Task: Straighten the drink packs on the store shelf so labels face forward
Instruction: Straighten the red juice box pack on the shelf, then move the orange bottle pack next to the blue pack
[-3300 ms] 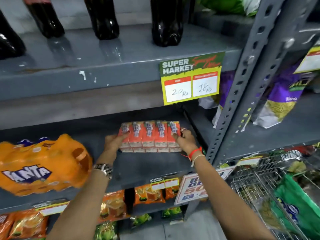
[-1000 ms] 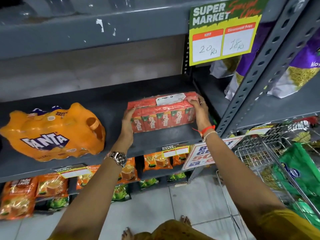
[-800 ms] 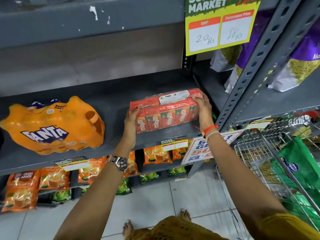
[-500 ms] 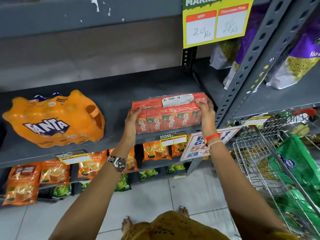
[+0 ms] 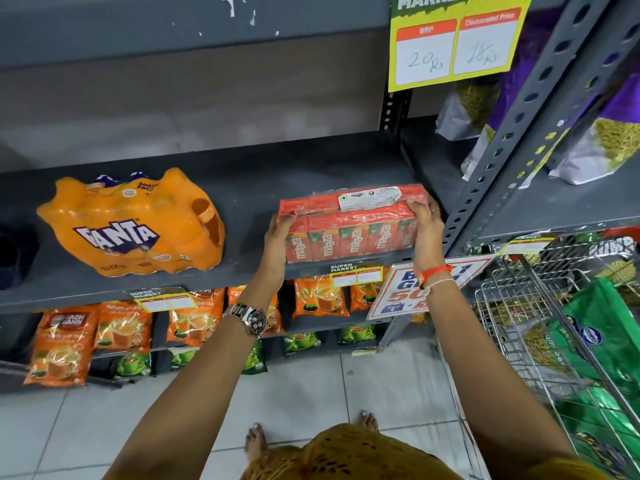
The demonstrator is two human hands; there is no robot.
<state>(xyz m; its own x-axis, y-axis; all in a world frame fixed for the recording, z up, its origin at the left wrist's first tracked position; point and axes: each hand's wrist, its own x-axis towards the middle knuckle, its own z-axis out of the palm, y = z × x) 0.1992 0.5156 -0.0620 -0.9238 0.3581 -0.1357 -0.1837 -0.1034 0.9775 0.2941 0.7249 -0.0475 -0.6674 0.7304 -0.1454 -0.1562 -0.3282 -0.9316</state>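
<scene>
The red shrink-wrapped Maaza juice carton pack (image 5: 351,223) stands at the near right edge of the grey shelf (image 5: 242,174), its Maaza labels facing the aisle; the left hand (image 5: 278,237) presses flat against its left end, fingers together and curling over the top corner; the right hand (image 5: 425,225) clasps the right end, fingers together on top, thumb on the front; well apart to the left sits the orange Fanta multipack (image 5: 133,225), its logo forward but tilted; a wire trolley (image 5: 512,306) stands at the right.
</scene>
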